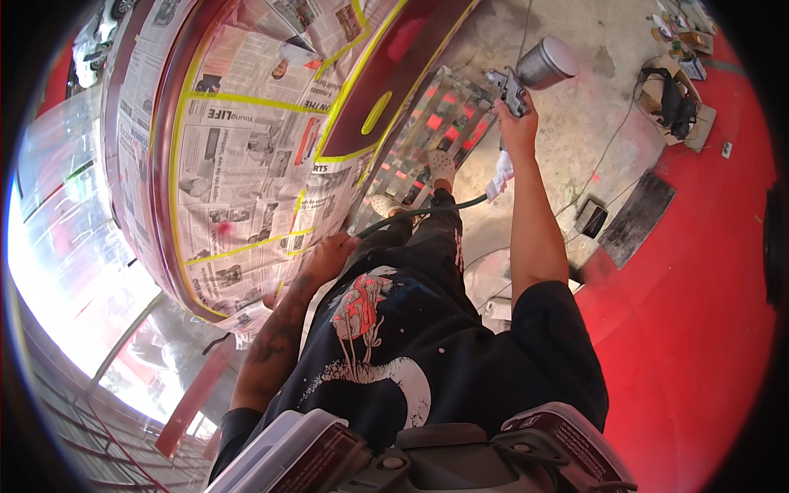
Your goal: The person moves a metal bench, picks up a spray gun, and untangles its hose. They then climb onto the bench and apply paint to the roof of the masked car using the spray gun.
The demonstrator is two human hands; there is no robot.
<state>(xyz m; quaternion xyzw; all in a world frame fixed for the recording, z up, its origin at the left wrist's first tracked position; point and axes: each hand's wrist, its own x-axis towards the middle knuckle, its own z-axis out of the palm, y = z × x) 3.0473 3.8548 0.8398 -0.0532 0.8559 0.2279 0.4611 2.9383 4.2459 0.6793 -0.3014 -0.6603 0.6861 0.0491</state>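
Note:
My right hand [516, 123] grips a metal spray gun [505, 89] with a silver cup [549, 62]. Below its handle, a white cloth [499, 181] is wrapped about the connection of a green hose [427, 212]. My left hand [335, 251] is closed on that hose, close beside a curved vehicle body covered in newspaper [226, 164] and edged with yellow tape. A maroon panel [374, 82] with a yellow-outlined slot shows through the masking along the right edge of the body.
My feet [440, 164] stand by a paint-spotted grate [444, 111] on concrete. To the right lie a cardboard box with black items [674, 107], a small dark tray [592, 218], a dark board [637, 218], cables and a red floor [682, 304]. Assorted small items [690, 41] sit at the back right.

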